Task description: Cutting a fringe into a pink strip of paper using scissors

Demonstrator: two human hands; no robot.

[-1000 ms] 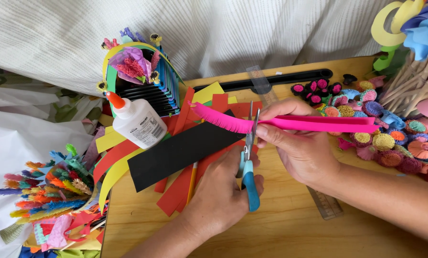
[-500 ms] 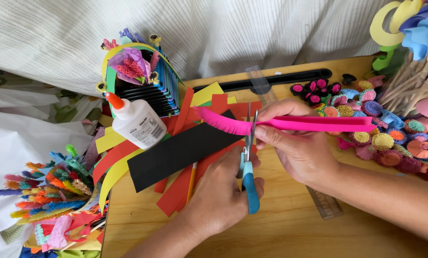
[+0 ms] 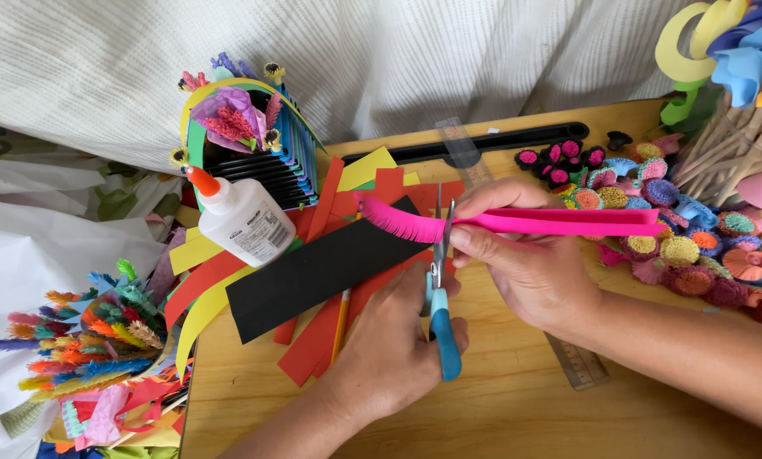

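1. Pink paper strip (image 3: 560,223): held level above the surface (image 3: 517,408), running from 9 to 3 o'clock. Its left end is already snipped into a fine fringe (image 3: 394,219); everything to the right of the blades is uncut.
2. Change vs. half a second and a second ago: very little. The cut line sits at about the same spot on the strip and the fringe looks a touch longer, so the fringing is creeping rightward in small snips, with most of the strip left.
3. Scissors (image 3: 440,289): blue handles at 6 o'clock of the strip, blades pointing to 12 and crossing the strip's lower edge, nearly closed on the paper.
4. Left hand (image 3: 389,348): fingers curled closed around the scissor handles.
5. Right hand (image 3: 530,263): fingers pinch the strip just right of the blades, thumb on top.
6. Outward: black paper strip (image 3: 321,268) lies on red and yellow strips (image 3: 313,340) at 9 o'clock; glue bottle (image 3: 243,217) at 10; clear ruler (image 3: 578,365) at 5; rolled paper flowers (image 3: 679,246) at 3.
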